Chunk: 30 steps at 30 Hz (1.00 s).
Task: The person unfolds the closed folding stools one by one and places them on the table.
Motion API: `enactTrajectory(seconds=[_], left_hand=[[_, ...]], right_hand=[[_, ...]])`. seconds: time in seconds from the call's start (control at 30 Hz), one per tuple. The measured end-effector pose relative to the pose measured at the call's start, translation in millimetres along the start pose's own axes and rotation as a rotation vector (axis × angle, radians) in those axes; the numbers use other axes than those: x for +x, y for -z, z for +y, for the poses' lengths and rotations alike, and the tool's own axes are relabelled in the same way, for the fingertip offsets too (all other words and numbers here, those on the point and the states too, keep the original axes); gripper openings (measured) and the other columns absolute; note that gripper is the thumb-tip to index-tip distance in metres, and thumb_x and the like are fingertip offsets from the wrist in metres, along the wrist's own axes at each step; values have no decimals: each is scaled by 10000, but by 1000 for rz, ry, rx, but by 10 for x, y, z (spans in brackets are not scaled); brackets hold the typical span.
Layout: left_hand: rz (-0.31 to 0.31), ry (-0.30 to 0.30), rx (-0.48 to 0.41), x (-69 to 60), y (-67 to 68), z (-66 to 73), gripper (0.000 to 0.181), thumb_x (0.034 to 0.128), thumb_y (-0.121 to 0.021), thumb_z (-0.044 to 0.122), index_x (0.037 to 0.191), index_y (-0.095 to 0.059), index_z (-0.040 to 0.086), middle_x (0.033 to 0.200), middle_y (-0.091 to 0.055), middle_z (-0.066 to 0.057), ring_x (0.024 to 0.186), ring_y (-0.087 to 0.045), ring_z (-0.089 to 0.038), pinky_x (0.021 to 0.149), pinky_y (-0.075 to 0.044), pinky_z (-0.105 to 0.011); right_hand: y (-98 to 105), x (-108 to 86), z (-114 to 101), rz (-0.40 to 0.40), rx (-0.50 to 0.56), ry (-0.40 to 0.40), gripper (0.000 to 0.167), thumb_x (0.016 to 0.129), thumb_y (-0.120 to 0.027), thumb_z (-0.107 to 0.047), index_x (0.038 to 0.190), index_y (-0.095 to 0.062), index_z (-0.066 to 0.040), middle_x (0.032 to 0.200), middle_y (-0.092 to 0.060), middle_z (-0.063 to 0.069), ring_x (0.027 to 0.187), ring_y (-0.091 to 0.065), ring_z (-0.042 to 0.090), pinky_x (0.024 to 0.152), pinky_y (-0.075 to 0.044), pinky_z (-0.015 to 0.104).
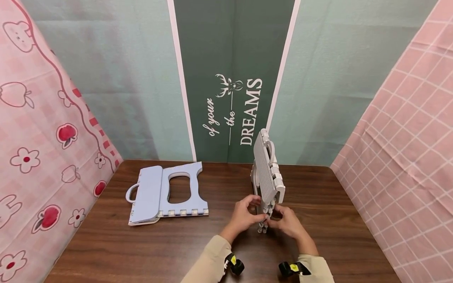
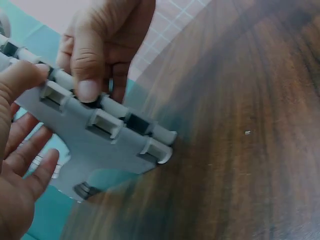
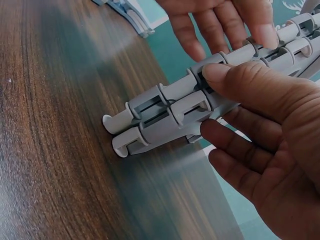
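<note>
A grey folding step stool [image 1: 269, 173] stands on edge on the table, its ridged top panel upright with a carry handle toward the back. Its hinged leg panels are folded close together. My left hand [image 1: 244, 215] holds these panels from the left, its thumb on the hinged edge. From the right, my right hand [image 1: 288, 222] grips the same edge, and its thumb [image 3: 250, 82] lies over the row of hinge knuckles. In the left wrist view the hinge knuckles [image 2: 107, 122] run down to the panel's lower corner. The panels' far sides are hidden.
On the left of the wooden table [image 1: 226, 255] lies a light blue folding stool [image 1: 148, 192], flat, with a cut-out leg panel and a handle. Patterned pink curtains [image 1: 46, 157] hang at both sides, and a green cloth [image 1: 230, 47] hangs behind.
</note>
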State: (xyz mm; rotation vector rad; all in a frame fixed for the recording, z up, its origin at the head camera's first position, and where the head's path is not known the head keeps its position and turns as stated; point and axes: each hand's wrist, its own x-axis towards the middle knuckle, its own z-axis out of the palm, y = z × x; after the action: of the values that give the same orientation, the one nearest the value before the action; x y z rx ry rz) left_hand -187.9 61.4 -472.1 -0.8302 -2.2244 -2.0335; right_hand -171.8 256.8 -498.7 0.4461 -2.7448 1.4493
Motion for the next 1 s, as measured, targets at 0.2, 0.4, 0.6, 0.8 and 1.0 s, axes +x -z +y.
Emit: enactTrajectory(seconds=[0.2,0.4,0.6,0.8,1.0], left_hand=[[25,17,17,22,-81,-304,417,678,-795,9,1049,-603,21,964,-635,-75,914,-609,-298,731,-503,-452],[19,34,23,-2,-87,-426,423,685,-813,73,1056,-608,86,967,-624,21,914,-605,-178,724,-517,-397],[8,50,20,-14,-101,-424,424,687,-811,67,1057,-607,93,974,-622,30,924,-606,-175,732,-512,-418],[1,63,43,-4,-107,-405,427,686,-812,72,1056,-599,94,980,-613,39,944,-605,-221,729,-516,-366],[-4,44,107,-1,-109,-405,439,673,-795,58,1052,-575,96,980,-600,44,926,-590,-159,713,-512,-345]], right_hand=[[3,1,-11,-4,40,18,369,722,-774,-44,1056,-630,21,1007,-659,125,929,-612,239,795,-492,389],[-15,-12,3,-4,51,25,373,721,-772,-35,1059,-628,29,1006,-660,131,931,-612,254,799,-489,413],[-19,-34,-9,11,-15,3,379,722,-765,-39,1063,-620,41,1013,-654,157,927,-618,288,781,-497,383],[-18,-35,-39,42,-67,-29,341,706,-764,-37,1017,-637,22,981,-663,134,914,-614,271,784,-490,413],[-1,-34,-25,61,-73,-40,316,698,-778,-72,977,-644,-6,907,-663,79,857,-611,280,751,-488,411]])
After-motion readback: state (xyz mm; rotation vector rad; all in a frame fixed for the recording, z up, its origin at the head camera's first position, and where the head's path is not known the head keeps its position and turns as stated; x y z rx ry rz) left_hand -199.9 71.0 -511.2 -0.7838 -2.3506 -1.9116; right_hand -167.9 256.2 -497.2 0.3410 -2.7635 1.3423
